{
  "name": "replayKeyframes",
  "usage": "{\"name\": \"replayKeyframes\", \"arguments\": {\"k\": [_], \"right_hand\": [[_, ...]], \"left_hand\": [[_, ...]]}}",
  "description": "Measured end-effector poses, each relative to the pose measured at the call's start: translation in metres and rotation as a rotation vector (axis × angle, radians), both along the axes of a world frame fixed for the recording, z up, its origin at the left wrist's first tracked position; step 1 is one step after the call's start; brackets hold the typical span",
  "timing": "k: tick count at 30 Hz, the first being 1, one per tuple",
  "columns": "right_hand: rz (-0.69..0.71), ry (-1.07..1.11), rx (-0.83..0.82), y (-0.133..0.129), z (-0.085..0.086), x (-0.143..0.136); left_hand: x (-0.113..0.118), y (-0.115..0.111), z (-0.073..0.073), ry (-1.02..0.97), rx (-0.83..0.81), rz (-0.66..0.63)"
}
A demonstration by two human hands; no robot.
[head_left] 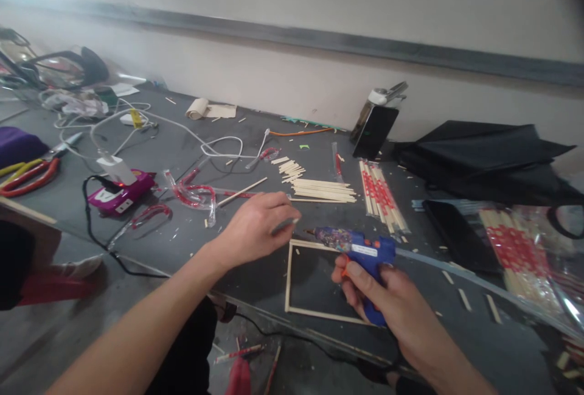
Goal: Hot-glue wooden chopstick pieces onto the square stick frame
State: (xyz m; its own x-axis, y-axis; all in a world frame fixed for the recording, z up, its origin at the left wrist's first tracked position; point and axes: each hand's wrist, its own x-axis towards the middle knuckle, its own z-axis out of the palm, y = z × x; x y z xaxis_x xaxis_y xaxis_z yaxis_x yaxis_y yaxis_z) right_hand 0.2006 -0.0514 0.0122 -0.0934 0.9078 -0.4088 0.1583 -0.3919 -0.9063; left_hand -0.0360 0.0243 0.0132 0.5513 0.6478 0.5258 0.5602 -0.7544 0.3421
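Stick frame lies toward front of table. Right hand's fingers curl round glue gun; left hand pinches short stick. Nozzle close: if hot, slip could burn left hand.

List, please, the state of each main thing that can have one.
Glue gun: in right hand, glue stick inserted
Wooden frame: left corners meeting, right side hidden
Propped phone: tilted
Black phone: lying flat
Purple power socket: charger plugged in, red light on
Paper roll: partly unrolled
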Motion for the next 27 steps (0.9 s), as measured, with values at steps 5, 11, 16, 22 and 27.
{"name": "replayKeyframes", "arguments": {"k": [5,11,16,22,27], "right_hand": [[0.058,-0.096,0.030,0.000,-0.008,0.003],[0.097,-0.230,0.103,0.000,-0.009,0.003],[0.112,-0.293,0.115,0.001,-0.005,0.001],[0.169,-0.339,0.121,0.001,-0.005,0.004],[0.184,-0.343,0.103,0.000,-0.009,0.004]], "left_hand": [[-0.019,0.011,-0.013,0.048,-0.136,-0.046],[-0.015,0.010,-0.017,0.044,-0.256,-0.189],[-0.011,0.011,-0.018,0.079,-0.254,-0.240],[-0.013,0.012,-0.018,0.073,-0.276,-0.244],[-0.012,0.011,-0.019,0.072,-0.304,-0.222]]}}
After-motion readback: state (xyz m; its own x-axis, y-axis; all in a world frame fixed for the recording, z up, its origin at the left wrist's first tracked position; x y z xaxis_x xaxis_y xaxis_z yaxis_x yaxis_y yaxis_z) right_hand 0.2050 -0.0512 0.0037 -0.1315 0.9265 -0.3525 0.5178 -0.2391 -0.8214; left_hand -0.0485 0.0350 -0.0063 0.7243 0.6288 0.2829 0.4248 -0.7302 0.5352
